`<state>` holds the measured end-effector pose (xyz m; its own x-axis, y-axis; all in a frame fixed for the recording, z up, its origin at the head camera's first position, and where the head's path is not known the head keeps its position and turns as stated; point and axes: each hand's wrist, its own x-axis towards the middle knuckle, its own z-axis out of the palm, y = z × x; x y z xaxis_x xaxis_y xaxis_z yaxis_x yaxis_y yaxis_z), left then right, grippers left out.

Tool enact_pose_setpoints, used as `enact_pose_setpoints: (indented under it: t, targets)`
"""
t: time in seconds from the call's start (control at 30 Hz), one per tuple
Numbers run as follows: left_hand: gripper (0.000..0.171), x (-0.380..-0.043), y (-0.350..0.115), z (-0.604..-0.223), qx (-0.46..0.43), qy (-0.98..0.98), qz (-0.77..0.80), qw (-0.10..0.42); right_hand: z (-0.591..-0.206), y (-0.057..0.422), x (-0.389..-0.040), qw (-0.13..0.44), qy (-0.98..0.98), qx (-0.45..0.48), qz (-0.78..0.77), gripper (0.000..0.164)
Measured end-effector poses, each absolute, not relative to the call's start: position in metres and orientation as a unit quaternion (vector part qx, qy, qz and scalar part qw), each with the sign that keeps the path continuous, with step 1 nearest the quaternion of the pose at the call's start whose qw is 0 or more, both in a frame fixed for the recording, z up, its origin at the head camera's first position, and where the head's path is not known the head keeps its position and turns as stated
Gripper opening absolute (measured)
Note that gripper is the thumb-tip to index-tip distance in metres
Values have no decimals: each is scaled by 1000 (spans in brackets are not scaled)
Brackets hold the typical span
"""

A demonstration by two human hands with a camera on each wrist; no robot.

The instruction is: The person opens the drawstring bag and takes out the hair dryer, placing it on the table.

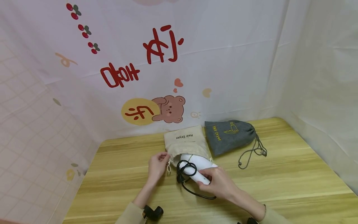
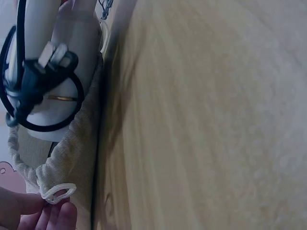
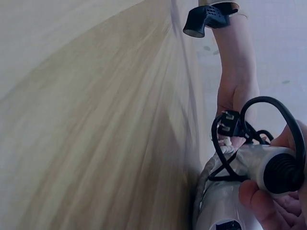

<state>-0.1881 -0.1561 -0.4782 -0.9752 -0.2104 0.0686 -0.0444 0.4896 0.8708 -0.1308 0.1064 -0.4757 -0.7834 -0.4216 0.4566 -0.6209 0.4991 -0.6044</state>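
At the left, over the wood-grained counter, a black wrist device sat at the cuff of the left arm; beyond it the left hand pinched the near left corner of a cream cloth bag between thumb and fingers, right beside a pale drawstring loop. The bag lay on the counter, its gathered mouth open toward the person and its "Hair Dryer" lettering upside down. A white hair dryer rested at that mouth, one end inside, the rest sticking out toward the right; its black cord was looped in front of it, and the two-pronged plug hung near the bag's opening. The right hand gripped the dryer's handle between thumb and fingers; the right wrist view cut it off, so how the remaining fingers lay was hard to be sure of. Farther right, just beside the cream bag, lay a grey "Hair Dryer" bag, its neck drawn in and its strings trailing over the counter.
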Motion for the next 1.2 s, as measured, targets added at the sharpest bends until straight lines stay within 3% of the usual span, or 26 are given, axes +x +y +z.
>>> enact_pose_setpoints:
  t: [0.4, 0.83, 1.2]
  targets:
    - [19, -202, -167, -483, 75, -866, -485, 95, -481, 120, -131, 178, -831, 413, 326, 26]
    - [14, -203, -188, -478, 27, -897, -438, 57, -480, 123, -131, 161, -791, 517, 285, 36]
    - [13, -192, -196, -483, -8, -916, -399, 48, -482, 114, -129, 150, -762, 569, 269, 35]
